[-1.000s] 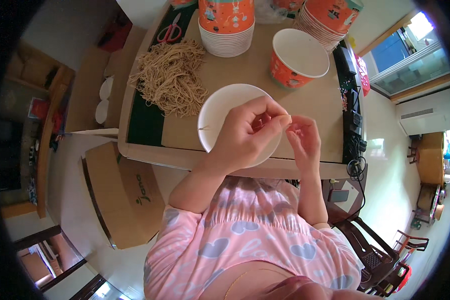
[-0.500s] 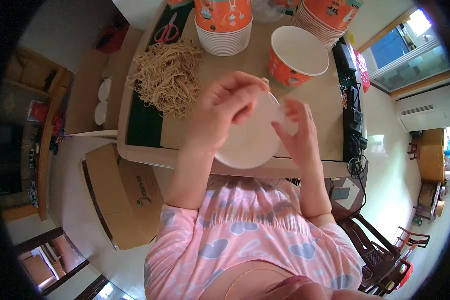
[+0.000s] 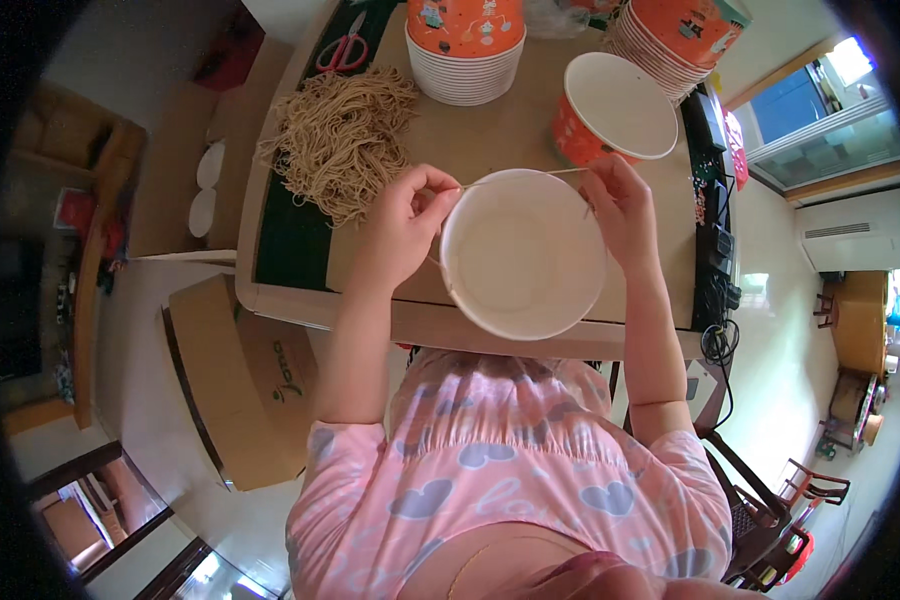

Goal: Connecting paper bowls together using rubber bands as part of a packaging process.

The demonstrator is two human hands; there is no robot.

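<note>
A tan string [image 3: 518, 178] is stretched between my two hands, across the far rim of a white-lined paper tub [image 3: 582, 275] in front of me. My left hand [image 3: 402, 228] pinches one end at the tub's left side. At the far right of the rim, my right hand [image 3: 622, 212] pinches the other. A loose bit of string shows by the left rim below my left hand. Just left of that hand lies a heap of cut tan strings [image 3: 340, 140]. Beyond my right hand stands another orange tub [image 3: 620, 105] with a white inside.
At the back, a stack of orange tubs [image 3: 467, 75] stands upside down; a second stack [image 3: 665, 60] sits at the back right. Red-handled scissors [image 3: 343, 50] lie beyond the strings. Black power strips [image 3: 715, 240] line the table's right edge. A cardboard box [image 3: 235, 385] is on the floor, left.
My hands have moved apart, and the string is now drawn out between them over the tub. My left hand has come left and down; my right hand has closed in a pinch.
</note>
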